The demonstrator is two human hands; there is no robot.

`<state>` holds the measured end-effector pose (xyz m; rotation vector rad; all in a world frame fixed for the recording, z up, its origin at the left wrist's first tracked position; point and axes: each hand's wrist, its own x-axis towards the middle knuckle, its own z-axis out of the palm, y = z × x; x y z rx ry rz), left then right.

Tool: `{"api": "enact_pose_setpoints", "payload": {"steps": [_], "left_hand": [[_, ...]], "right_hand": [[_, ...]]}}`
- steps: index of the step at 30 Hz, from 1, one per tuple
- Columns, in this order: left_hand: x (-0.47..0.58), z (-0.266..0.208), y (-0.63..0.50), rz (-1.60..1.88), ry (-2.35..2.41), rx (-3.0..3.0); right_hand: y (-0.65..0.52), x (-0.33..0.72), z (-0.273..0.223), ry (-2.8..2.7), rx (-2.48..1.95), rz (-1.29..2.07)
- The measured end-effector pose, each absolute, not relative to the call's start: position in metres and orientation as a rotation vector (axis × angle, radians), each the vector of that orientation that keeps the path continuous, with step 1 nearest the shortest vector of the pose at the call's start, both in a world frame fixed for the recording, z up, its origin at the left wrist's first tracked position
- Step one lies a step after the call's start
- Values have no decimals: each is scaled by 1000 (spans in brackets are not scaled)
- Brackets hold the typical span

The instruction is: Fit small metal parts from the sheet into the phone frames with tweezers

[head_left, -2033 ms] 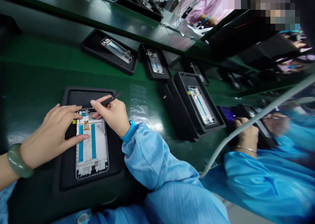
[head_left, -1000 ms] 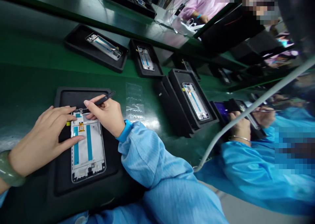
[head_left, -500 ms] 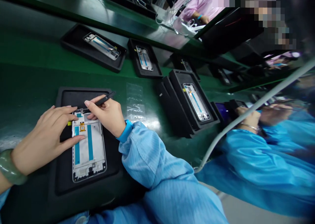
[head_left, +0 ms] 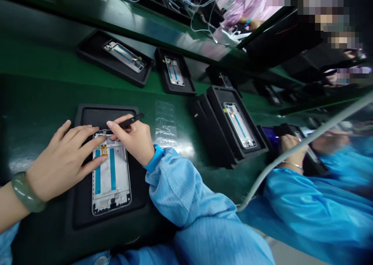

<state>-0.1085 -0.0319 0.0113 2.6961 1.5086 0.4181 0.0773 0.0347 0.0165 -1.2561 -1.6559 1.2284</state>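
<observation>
A phone frame [head_left: 121,175] with blue strips and an orange flex cable [head_left: 104,150] lies in a black foam tray [head_left: 80,203]. My left hand [head_left: 65,156] rests over its upper left part, fingers apart, fingertips touching the frame's top and the area by the flex cable. Black tweezers [head_left: 132,120] are pinched in my right hand [head_left: 132,135] at the frame's top edge. Their tips are hidden behind my fingers, so what they touch there cannot be made out.
A clear plastic sheet [head_left: 165,123] lies right of the tray. Farther right stand stacked black trays [head_left: 217,136] with another phone frame [head_left: 239,125]. Two trays with frames lie behind. A grey cable [head_left: 279,152] crosses before a co-worker's blue sleeve [head_left: 309,203].
The whole view has shifted slightly, so things appear farther right. My left index finger has moved down the frame toward the flex cable. My right hand keeps the tweezers at the top edge.
</observation>
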Motion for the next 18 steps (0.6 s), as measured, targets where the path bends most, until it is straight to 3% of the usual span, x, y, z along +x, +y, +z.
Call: {"api": "enact_pose_setpoints", "payload": {"steps": [18], "left_hand": [[-103,7,-37,427,1583,2604]], "right_hand": [[55,80,10,-1833,-1064,1242]]}}
